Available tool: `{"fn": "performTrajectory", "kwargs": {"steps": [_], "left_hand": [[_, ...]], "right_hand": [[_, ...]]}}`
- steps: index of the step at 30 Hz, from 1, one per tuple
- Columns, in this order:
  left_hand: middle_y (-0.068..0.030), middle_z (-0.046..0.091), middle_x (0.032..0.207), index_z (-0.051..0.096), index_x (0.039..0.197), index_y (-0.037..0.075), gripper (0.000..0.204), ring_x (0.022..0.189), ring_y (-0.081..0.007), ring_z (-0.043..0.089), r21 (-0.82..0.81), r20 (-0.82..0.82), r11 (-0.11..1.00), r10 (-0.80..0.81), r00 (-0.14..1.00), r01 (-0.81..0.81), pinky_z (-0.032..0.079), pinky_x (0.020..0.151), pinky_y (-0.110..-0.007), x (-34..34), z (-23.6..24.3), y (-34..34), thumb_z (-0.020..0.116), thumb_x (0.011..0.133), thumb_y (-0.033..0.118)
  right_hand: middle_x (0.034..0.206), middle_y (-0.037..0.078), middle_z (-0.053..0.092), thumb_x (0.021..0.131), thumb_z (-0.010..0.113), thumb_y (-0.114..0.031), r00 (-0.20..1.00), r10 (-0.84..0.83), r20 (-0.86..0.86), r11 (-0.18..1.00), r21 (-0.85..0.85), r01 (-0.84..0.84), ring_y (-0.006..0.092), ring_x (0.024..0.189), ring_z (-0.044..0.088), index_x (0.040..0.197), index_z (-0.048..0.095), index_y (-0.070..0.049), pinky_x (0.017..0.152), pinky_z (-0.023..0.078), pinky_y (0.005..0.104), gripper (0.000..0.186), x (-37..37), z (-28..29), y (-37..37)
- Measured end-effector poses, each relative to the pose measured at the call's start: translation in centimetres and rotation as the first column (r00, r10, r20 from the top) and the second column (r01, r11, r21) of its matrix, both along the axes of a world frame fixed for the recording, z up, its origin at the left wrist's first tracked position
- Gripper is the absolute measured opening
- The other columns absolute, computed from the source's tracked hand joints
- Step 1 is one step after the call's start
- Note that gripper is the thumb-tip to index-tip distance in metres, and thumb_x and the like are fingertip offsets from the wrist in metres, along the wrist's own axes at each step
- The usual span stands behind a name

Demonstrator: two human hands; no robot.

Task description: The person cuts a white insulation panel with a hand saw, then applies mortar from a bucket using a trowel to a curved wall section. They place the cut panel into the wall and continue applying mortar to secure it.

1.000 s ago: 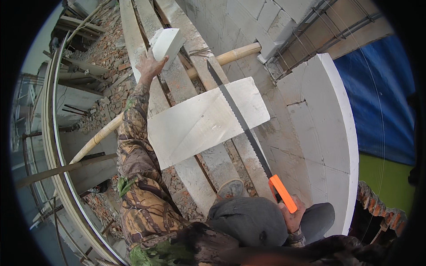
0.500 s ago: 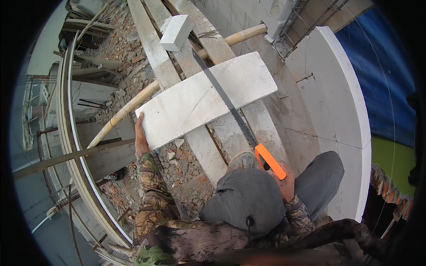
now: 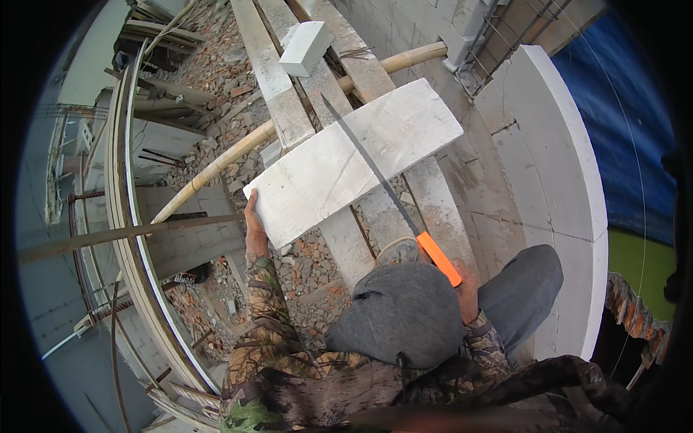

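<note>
A long white lightweight concrete block (image 3: 303,189) lies across wooden planks in front of me. My left hand (image 3: 255,227) grips its left end, with the fingers along the end face and partly hidden. My right hand (image 3: 468,291) is closed round the orange handle of a handsaw (image 3: 390,191), close to my right knee. The long toothed blade lies across the block's top, right of the middle, its tip past the far edge. Diagonal line marks show faintly on the block's surface.
A smaller white block (image 3: 306,49) stands on the planks (image 3: 289,119) beyond. A bamboo pole (image 3: 216,172) runs under the planks, above brick rubble (image 3: 216,101). At right rises a grey block wall (image 3: 545,173); a blue tarp (image 3: 621,108) hangs behind it.
The view has shifted a little, so the planks and the block appear further right. The block's left end is turned slightly nearer me. Both hands keep their grips.
</note>
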State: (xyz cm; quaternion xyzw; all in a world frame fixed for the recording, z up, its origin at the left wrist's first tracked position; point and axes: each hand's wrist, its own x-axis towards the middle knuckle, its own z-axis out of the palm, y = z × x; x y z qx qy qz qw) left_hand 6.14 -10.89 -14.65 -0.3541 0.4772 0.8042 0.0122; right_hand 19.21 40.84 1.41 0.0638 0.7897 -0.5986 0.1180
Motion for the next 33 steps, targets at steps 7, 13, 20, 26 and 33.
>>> {"fn": "performTrajectory", "kwargs": {"steps": [7, 13, 20, 26, 33], "left_hand": [[-0.0221, 0.069, 0.123, 0.055, 0.137, -0.007, 0.069, 0.104, -0.0336, 0.071, 0.009, -0.058, 1.000, -0.010, 0.998, 0.010, 0.057, 0.092, -0.043, -0.7, 0.2, -0.2, 0.067, 0.095, 0.046], [-0.0211, 0.068, 0.125, 0.054, 0.139, -0.004, 0.067, 0.108, -0.0334, 0.070, 0.023, 0.005, 0.999, -0.036, 0.999, 0.035, 0.056, 0.095, -0.043, -2.2, 0.4, -1.0, 0.064, 0.095, 0.045], [-0.0202, 0.070, 0.120, 0.058, 0.134, -0.006, 0.066, 0.100, -0.0300, 0.069, -0.056, 0.023, 0.998, -0.003, 1.000, 0.004, 0.053, 0.091, -0.037, -2.1, -0.1, -1.1, 0.065, 0.095, 0.047], [-0.0193, 0.069, 0.119, 0.059, 0.134, -0.006, 0.065, 0.102, -0.0296, 0.068, -0.106, 0.060, 0.994, 0.012, 0.998, -0.006, 0.053, 0.092, -0.037, -2.1, -0.1, -1.3, 0.065, 0.095, 0.046], [-0.0176, 0.069, 0.122, 0.059, 0.135, -0.002, 0.062, 0.105, -0.0287, 0.068, -0.084, 0.054, 0.996, 0.029, 0.998, -0.025, 0.053, 0.094, -0.038, -2.4, 0.7, -0.7, 0.066, 0.095, 0.044]], "right_hand": [[0.082, 0.017, 0.065, 0.091, 0.076, -0.016, 0.993, -0.022, -0.112, 0.993, 0.110, 0.034, 0.0257, 0.071, 0.066, 0.110, 0.064, -0.001, 0.069, 0.051, 0.0376, 0.027, -0.2, -1.0, -0.6], [0.090, 0.019, 0.068, 0.096, 0.070, -0.021, 0.999, -0.010, 0.041, 0.996, 0.092, 0.006, 0.0276, 0.077, 0.069, 0.122, 0.063, -0.002, 0.072, 0.053, 0.0407, 0.033, -1.6, -0.1, -2.2], [0.095, 0.018, 0.070, 0.098, 0.069, -0.020, 0.933, 0.083, 0.349, 0.984, 0.122, -0.133, 0.0229, 0.090, 0.072, 0.128, 0.060, 0.001, 0.080, 0.055, 0.0341, 0.038, -6.1, -0.5, -5.4], [0.079, 0.016, 0.065, 0.097, 0.070, -0.021, 0.999, -0.042, 0.034, 0.999, -0.001, 0.042, 0.0172, 0.071, 0.063, 0.119, 0.060, 0.002, 0.067, 0.051, 0.0340, 0.033, -3.7, -0.7, -4.7], [0.088, 0.017, 0.069, 0.098, 0.068, -0.020, 0.994, 0.061, 0.085, 0.990, 0.124, -0.071, 0.0189, 0.090, 0.073, 0.124, 0.060, 0.000, 0.077, 0.054, 0.0338, 0.033, -10.8, 1.8, -7.9]]}}
